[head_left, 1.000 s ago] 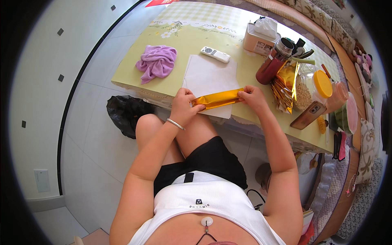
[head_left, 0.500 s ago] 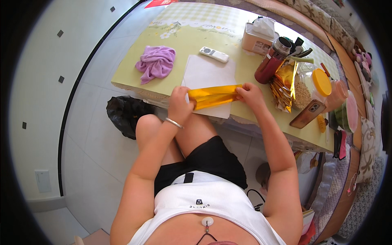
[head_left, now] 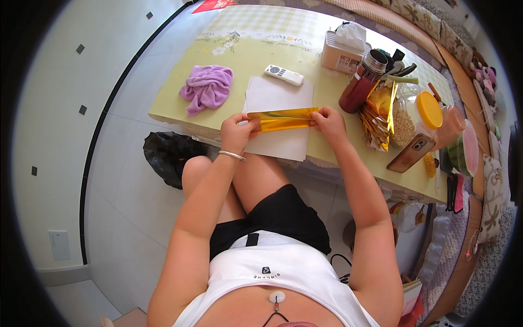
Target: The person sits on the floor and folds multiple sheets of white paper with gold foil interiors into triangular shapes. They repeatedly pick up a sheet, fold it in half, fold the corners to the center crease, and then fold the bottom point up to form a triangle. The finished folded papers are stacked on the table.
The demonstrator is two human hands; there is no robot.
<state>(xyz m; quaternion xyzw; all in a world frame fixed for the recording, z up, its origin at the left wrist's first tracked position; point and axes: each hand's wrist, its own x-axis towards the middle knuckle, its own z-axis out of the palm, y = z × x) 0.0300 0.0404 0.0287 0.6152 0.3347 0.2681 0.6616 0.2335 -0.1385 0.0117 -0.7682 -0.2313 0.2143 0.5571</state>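
Note:
A strip of shiny gold foil paper [head_left: 283, 120], with a crease running along its length, is stretched between my two hands above the table's near edge. My left hand [head_left: 237, 132] pinches its left end, and a silver bangle circles that wrist. At the other end, my right hand [head_left: 329, 124] grips the foil between thumb and fingers. White paper sheets [head_left: 280, 94] lie beneath the strip on the table. Beyond them rests a white remote control [head_left: 284, 75].
A purple cloth [head_left: 208, 88] lies at left on the table [head_left: 256, 54]. To the right stand a dark red bottle [head_left: 362, 84], folded gold foil pieces [head_left: 376, 122], a yellow-lidded jar [head_left: 407, 122], a phone [head_left: 411, 153] and a tissue box [head_left: 340, 53]. A black plastic bag [head_left: 170, 155] sits below.
Both hands have drawn slightly closer together and the foil strip is now narrower and more level. My left hand has shifted a little, its fingers now closed on the strip's end.

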